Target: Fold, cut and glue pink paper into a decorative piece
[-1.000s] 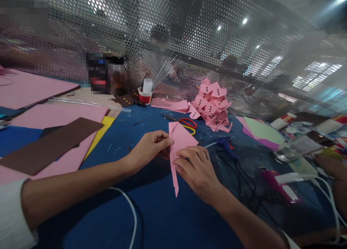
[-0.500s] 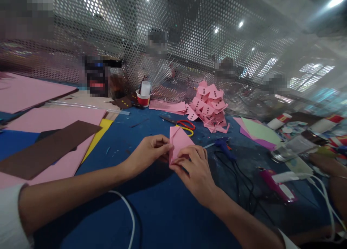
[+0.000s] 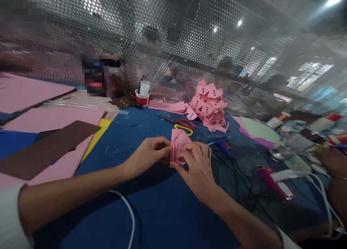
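Observation:
A pink paper piece [image 3: 178, 140], partly folded, is held just above the blue table [image 3: 162, 213] between both my hands. My left hand [image 3: 148, 154] pinches its left edge with thumb and fingers closed. My right hand [image 3: 197, 166] grips the lower right part, fingers curled over the fold. Behind the paper lie scissors [image 3: 184, 125] with red and yellow handles. A heap of cut pink paper pieces [image 3: 210, 104] with dark dots stands farther back.
Large pink, brown and yellow sheets [image 3: 51, 133] cover the left. A red cup [image 3: 142, 97] stands by the perforated metal screen [image 3: 189, 43]. Blue glue gun [image 3: 223, 145] and black cables lie right of my hands. A purple glue gun [image 3: 273, 182] and another person's arm [image 3: 334, 176] are at far right.
The long pink strip has been folded up into a shorter, more compact piece. My hands have drawn closer together around it.

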A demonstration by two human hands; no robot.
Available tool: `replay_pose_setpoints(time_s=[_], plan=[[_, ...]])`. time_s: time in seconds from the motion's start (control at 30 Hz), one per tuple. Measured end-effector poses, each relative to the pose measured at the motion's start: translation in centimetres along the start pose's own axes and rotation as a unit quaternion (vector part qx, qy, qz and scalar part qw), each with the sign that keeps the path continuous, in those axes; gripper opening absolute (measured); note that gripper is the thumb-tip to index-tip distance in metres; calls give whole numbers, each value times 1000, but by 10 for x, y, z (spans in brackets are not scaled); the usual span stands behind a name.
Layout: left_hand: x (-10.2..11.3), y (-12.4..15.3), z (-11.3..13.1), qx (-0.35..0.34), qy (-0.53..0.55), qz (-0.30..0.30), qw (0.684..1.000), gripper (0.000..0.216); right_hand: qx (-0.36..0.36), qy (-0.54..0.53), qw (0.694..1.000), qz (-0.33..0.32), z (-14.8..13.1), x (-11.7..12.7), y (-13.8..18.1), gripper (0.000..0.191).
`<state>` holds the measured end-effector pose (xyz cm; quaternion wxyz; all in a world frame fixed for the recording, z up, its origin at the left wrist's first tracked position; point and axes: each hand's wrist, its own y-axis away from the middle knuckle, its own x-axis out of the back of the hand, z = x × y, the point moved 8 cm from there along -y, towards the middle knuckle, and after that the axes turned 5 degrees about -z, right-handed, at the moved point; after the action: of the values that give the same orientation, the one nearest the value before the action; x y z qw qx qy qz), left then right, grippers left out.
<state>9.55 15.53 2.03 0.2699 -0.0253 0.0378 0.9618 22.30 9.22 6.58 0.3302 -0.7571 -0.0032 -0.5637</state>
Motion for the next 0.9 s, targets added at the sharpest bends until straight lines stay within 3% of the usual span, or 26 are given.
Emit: replay_pose_setpoints(time_s=[0.43, 0.73, 0.9], plan=[[-1, 0, -6, -11, -35, -27, 999, 23, -19, 10, 1000, 3, 4, 0, -1, 18], [-1, 0, -5, -4, -30, -9, 999, 19, -11, 23, 1000, -12, 1, -1, -1, 20], [2, -1, -4, 5, -27, 6, 1000, 22, -23, -8, 999, 27, 7, 6, -1, 19]])
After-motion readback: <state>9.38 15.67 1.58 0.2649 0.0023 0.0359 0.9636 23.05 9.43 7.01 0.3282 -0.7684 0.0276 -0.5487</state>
